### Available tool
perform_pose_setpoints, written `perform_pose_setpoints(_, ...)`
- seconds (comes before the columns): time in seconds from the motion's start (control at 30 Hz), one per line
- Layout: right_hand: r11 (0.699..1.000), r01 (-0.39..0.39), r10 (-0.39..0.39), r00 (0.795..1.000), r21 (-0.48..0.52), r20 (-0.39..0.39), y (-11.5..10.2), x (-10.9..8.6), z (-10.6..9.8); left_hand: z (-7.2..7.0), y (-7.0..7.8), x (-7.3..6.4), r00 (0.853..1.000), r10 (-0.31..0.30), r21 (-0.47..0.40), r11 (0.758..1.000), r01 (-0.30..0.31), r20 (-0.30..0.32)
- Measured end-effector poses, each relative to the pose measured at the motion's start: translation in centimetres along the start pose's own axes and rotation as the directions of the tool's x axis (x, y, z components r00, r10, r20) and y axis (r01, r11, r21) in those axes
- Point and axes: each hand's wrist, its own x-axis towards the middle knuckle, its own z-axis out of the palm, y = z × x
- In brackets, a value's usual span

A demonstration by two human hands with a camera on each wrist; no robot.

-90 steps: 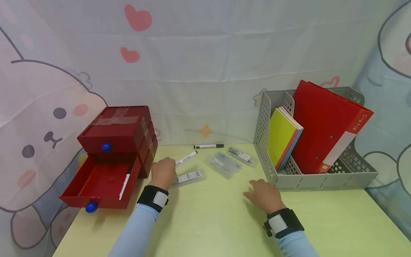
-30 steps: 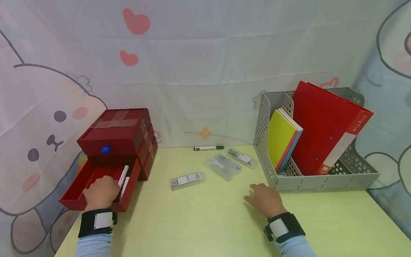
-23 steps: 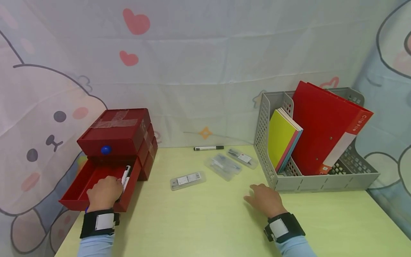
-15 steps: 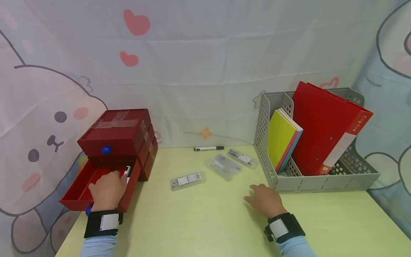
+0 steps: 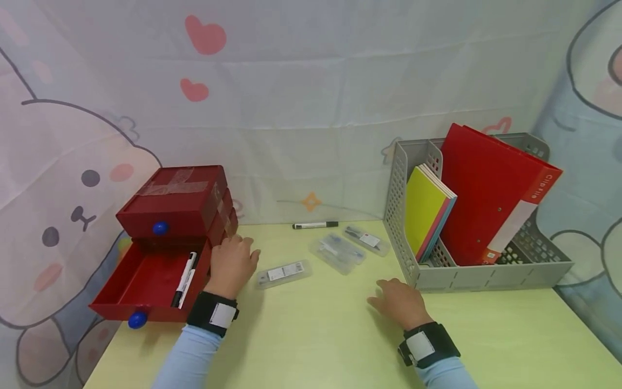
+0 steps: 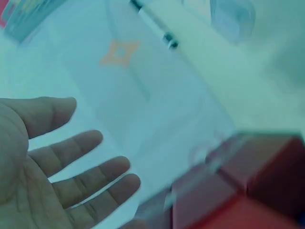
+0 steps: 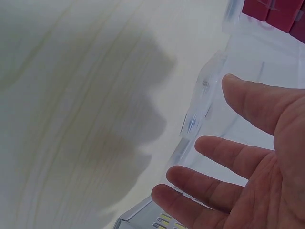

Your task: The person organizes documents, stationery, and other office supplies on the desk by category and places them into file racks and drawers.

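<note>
My left hand hovers beside the red drawer unit; in the left wrist view its fingers are spread and hold nothing. Two whiteboard markers lie side by side along the right wall of the pulled-out drawer. Another marker rests at the back of the table. Just right of the left hand is a flat clear case with a label. My right hand is held over the table in front of the grey rack, its fingers relaxed and holding nothing.
Two more clear plastic cases, one and another, lie at mid-table. The grey file rack at right holds a red clip file and several coloured notebooks. A printed cloth hangs behind the table.
The marker from beside the labelled case now lies in the drawer next to the first. My left hand let it go and moved out, up and right. The right hand has stayed put.
</note>
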Motion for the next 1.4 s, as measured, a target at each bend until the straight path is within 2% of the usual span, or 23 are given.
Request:
perform_pose_setpoints(0.1,1.000,-0.007,0.007,1.000,0.005,0.003,0.1,0.0,0.0,1.7,1.1,1.5,0.994,0.048,-0.003,0.999,-0.048,0.098)
perform_pose_setpoints(0.23,1.000,-0.015,0.015,1.000,0.009,0.003,0.2,0.0,0.0,4.3,1.8,3.3,0.968,0.078,-0.067,0.996,-0.063,0.240)
perform_pose_setpoints(0.33,1.000,-0.016,0.016,1.000,0.012,0.002,0.2,0.0,0.0,6.1,2.0,4.5,0.953,0.095,-0.095,0.993,-0.070,0.287)
perform_pose_setpoints(0.53,1.000,-0.023,0.023,1.000,0.009,0.005,0.2,-0.1,-0.3,8.3,2.4,6.2,0.953,0.102,-0.120,0.990,-0.070,0.286)
perform_pose_setpoints(0.77,1.000,-0.020,0.020,1.000,0.001,-0.002,0.4,0.0,-0.2,9.8,2.8,7.8,0.953,0.098,-0.084,0.993,-0.076,0.286)
perform_pose_setpoints(1.07,1.000,-0.017,0.017,1.000,-0.026,-0.001,0.2,0.2,-0.1,10.9,3.8,9.0,0.927,0.082,-0.129,0.991,-0.036,0.366)
perform_pose_setpoints(1.4,0.999,-0.004,0.003,0.999,-0.050,-0.037,0.3,0.1,0.2,12.9,5.4,10.0,0.938,0.041,-0.132,0.991,0.006,0.345)
